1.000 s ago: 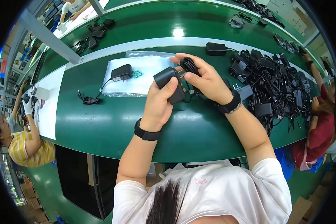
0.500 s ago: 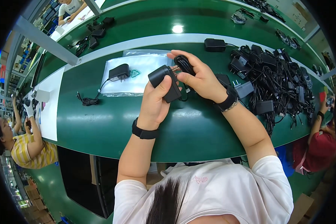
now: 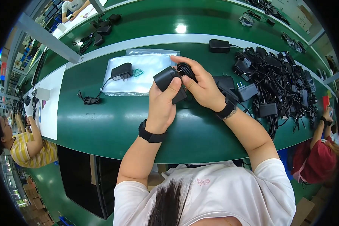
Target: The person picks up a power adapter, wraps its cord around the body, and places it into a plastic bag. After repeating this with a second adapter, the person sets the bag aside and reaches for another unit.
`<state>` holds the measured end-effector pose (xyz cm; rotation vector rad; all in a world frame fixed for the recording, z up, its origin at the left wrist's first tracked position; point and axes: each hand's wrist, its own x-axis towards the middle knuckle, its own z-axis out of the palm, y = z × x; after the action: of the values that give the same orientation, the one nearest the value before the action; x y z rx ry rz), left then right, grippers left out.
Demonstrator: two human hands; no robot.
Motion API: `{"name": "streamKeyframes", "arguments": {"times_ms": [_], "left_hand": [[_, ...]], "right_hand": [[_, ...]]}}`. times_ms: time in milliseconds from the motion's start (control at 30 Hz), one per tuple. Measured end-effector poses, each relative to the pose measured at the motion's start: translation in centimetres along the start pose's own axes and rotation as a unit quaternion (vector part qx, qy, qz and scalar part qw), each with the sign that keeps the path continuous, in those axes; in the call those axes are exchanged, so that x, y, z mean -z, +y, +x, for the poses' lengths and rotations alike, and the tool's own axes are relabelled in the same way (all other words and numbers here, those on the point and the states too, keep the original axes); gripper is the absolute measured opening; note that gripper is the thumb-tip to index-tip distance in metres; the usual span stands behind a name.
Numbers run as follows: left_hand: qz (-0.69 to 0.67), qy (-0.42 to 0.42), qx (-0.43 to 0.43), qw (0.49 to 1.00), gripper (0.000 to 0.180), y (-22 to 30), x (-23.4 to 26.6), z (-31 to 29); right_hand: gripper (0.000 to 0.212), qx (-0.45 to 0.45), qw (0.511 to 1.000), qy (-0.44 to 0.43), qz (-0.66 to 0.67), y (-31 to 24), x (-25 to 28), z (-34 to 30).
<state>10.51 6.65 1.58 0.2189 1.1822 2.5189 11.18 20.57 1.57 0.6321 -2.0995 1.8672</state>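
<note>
I have a black power adapter (image 3: 164, 78) gripped in the left hand (image 3: 162, 103), held up and tilted, its smooth rounded end toward the upper left and its body slanting down to the right. The thumb lies across its near face, so I see only part of the casing. Just beside it I have its black cord (image 3: 187, 71), wound into a tight, narrow coil and held in the fingers of the right hand (image 3: 207, 88). Whether coil and casing touch, I can't tell

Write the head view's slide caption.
Left hand holds a black adapter, right hand a coiled cable, above a green table.
</note>
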Motion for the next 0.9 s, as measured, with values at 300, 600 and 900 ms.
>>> {"name": "streamKeyframes", "arguments": {"times_ms": [300,600,900], "left_hand": [[-0.027,0.002,-0.011,1.000,0.033,-0.6,0.4,0.3],[0.071,0.068,-0.167,0.981,0.038,2.5,1.0,0.9],[0.211,-0.038,-0.292,0.932,0.044,1.9,1.3,-0.9]], "right_hand": [[0.049,0.052,0.998,-0.020,-0.018,0.9,-0.5,0.2],[0.057,0.101,0.964,0.022,-0.246,-2.2,-0.1,0.2],[0.031,-0.313,0.806,0.054,0.500,-1.2,-1.2,-0.4]]}}
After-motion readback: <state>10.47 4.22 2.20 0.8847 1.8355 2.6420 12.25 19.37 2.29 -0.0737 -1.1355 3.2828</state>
